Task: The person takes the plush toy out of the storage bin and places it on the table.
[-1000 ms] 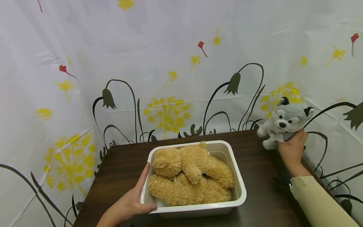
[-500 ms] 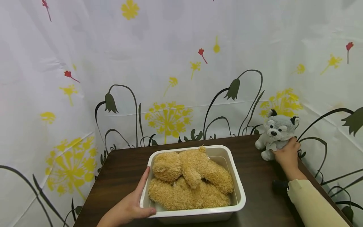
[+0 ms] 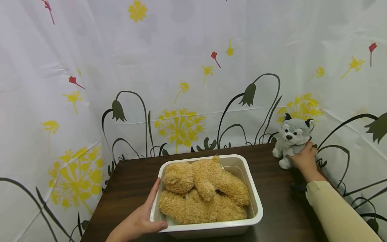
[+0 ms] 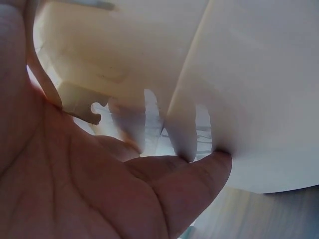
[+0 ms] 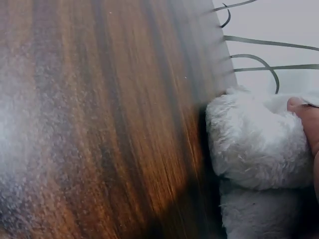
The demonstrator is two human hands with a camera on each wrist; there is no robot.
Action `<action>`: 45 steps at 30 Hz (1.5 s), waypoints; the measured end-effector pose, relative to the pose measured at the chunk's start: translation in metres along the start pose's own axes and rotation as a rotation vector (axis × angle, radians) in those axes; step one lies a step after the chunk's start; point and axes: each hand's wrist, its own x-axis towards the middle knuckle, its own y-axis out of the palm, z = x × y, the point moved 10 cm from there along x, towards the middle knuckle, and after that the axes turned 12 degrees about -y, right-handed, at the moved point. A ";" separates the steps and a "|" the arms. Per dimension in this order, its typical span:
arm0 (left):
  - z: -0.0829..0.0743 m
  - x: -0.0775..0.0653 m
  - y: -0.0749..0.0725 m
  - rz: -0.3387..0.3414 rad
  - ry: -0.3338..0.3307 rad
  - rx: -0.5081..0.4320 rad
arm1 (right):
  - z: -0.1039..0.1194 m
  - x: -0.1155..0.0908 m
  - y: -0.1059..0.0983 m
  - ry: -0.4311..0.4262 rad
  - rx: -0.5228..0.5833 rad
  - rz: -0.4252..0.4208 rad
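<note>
A white plastic tub [image 3: 257, 205] stands on the dark wooden table in the head view, filled with tan curly-furred plush [image 3: 208, 188]. My left hand [image 3: 137, 220] grips its near left corner, thumb over the front rim and fingers along the left side. In the left wrist view those fingertips [image 4: 222, 154] touch the tub's pale wall. At the table's far right corner sits a grey and white plush husky [image 3: 291, 134], upright with black-tipped ears. My right hand [image 3: 305, 159] holds its side. The right wrist view shows its white furry feet [image 5: 259, 139] at the tabletop.
The dark wood-grain tabletop [image 3: 272, 188] runs between tub and husky. Close behind and along the right edge hangs a white curtain [image 3: 181, 50] with printed flowers. A small black object [image 3: 297, 187] shows beside the right wrist.
My right hand has lowered the husky from the air down onto the table and shifted it left, turning it more upright. My left hand keeps its grip on the tub.
</note>
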 end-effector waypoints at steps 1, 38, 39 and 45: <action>-0.001 0.000 -0.001 -0.008 0.003 0.009 | 0.001 0.001 0.001 0.001 -0.007 0.010; 0.002 0.000 -0.011 -0.119 -0.044 0.318 | 0.099 -0.047 -0.070 0.264 0.321 -0.056; 0.002 0.000 -0.011 -0.119 -0.046 0.314 | 0.112 -0.047 -0.072 0.229 0.362 -0.074; -0.002 -0.002 -0.009 -0.089 -0.002 0.273 | 0.192 -0.045 -0.084 -0.020 0.703 -0.172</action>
